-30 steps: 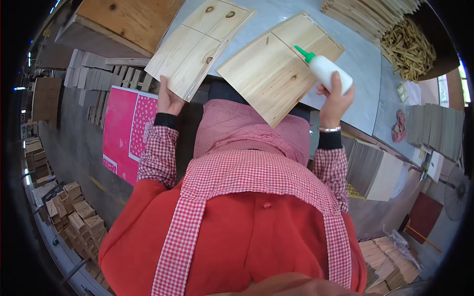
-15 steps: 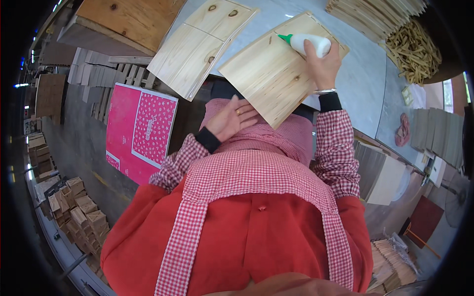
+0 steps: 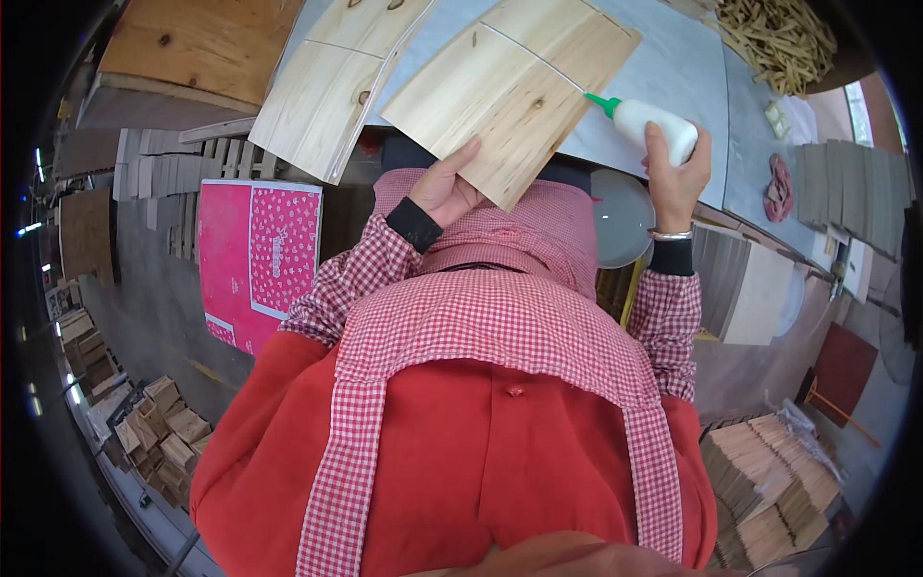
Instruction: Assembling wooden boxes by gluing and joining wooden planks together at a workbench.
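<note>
My right hand (image 3: 679, 178) is wrapped round a white squeeze bottle (image 3: 654, 127) with a green nozzle. Its tip is at the right edge of a pale wooden panel (image 3: 500, 111), where a thin white line across the board ends. With the thumb over the panel's near edge, my left hand (image 3: 445, 188) grips that board; its other fingers are partly hidden. The panel overhangs the table towards my lap. A second wooden panel (image 3: 317, 101) lies to its left, with a groove across it and a whitish line along its right side.
The grey-blue table (image 3: 663, 58) carries a heap of thin wood strips (image 3: 774, 38) at the far right and a pink cloth (image 3: 779, 188). A pink printed board (image 3: 226, 260) stands at left, below a wooden box (image 3: 192, 48). A round pale bowl (image 3: 620, 216) sits under the table edge.
The bottle has moved right and nearer, from the panel's middle to its right edge, and a white line now crosses the board. My left hand has taken hold of the near edge.
</note>
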Available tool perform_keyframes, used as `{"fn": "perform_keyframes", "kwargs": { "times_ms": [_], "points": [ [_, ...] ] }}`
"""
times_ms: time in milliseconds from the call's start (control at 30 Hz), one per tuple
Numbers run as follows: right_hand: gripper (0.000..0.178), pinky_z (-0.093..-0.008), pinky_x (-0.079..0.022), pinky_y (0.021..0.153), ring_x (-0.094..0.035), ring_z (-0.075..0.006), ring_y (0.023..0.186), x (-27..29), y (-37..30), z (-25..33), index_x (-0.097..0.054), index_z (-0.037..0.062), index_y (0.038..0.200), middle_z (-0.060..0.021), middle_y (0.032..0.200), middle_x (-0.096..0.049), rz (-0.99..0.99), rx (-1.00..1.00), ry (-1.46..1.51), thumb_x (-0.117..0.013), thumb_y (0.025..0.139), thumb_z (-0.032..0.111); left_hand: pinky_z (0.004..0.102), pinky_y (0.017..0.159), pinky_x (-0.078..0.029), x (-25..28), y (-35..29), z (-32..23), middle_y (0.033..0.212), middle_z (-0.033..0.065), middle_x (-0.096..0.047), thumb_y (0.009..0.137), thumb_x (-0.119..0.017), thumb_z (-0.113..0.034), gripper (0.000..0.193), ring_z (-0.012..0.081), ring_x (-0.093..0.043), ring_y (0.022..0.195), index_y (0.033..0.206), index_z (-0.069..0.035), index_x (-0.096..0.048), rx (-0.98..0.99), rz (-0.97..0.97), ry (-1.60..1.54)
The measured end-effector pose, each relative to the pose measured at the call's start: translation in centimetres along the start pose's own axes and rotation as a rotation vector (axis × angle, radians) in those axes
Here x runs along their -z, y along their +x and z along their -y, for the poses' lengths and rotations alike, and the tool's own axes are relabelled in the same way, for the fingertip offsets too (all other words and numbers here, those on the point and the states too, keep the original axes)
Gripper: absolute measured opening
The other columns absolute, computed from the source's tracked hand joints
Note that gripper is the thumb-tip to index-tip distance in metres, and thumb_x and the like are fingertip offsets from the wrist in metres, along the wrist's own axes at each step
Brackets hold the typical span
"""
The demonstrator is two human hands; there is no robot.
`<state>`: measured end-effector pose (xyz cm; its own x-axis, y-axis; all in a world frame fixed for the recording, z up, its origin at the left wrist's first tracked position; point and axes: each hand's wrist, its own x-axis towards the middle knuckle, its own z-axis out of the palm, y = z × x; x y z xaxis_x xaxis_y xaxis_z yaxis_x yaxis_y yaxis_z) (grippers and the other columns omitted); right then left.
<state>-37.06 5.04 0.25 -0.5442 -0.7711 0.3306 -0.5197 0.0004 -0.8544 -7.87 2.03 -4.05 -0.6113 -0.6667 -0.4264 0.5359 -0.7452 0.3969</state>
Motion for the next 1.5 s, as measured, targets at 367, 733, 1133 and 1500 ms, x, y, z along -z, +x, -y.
{"fn": "perform_keyframes", "kwargs": {
  "times_ms": [367, 733, 1133, 1500],
  "points": [
    [0.031, -0.0231, -0.041, 0.04, -0.054, -0.0127, 0.046, 0.5, 2.0, -0.3, -0.055, -0.0016, 0.1, -0.0083, 0.074, -0.061, -0.123, -0.403, 0.686, -0.066, 0.088, 0.025, 0.0467, 0.105, -0.041, -2.6, -1.1, -1.5, 0.139, 0.0168, -0.044, 0.095, -0.055, -0.024, 0.057, 0.0289, -0.046, 0.128, 0.142, -0.003, -0.029, -0.075, -0.058, -0.005],
    [0.036, -0.025, -0.042, 0.038, -0.056, -0.0139, 0.046, -1.7, 11.3, -2.3, -0.055, -0.0034, 0.1, -0.0102, 0.075, -0.062, -0.369, -0.379, 0.491, -0.07, 0.085, 0.026, 0.0469, 0.101, -0.044, -2.7, -1.7, -1.9, 0.139, 0.0176, -0.043, 0.095, -0.055, -0.026, 0.06, 0.03, -0.047, 0.127, 0.143, -0.004, -0.025, -0.053, -0.103, 0.001],
    [0.033, -0.0236, -0.04, 0.037, -0.054, -0.0121, 0.045, 0.4, 5.9, -0.5, -0.054, -0.0026, 0.094, -0.0096, 0.074, -0.061, -0.137, -0.354, 0.522, -0.071, 0.083, 0.024, 0.0496, 0.1, -0.046, -3.0, -1.5, -1.9, 0.14, 0.0178, -0.043, 0.095, -0.055, -0.027, 0.06, 0.0309, -0.047, 0.126, 0.142, -0.004, -0.026, -0.036, -0.114, -0.034],
    [0.033, -0.0218, -0.04, 0.039, -0.054, -0.0094, 0.049, 2.4, -3.9, 4.7, -0.054, -0.0017, 0.096, -0.0066, 0.075, -0.06, 0.139, -0.348, 0.51, -0.071, 0.084, 0.023, 0.0488, 0.1, -0.046, -2.0, -0.3, -2.2, 0.14, 0.0189, -0.042, 0.097, -0.052, -0.027, 0.058, 0.0305, -0.047, 0.127, 0.142, -0.003, -0.026, -0.086, 0.029, 0.006]
  ]
}}
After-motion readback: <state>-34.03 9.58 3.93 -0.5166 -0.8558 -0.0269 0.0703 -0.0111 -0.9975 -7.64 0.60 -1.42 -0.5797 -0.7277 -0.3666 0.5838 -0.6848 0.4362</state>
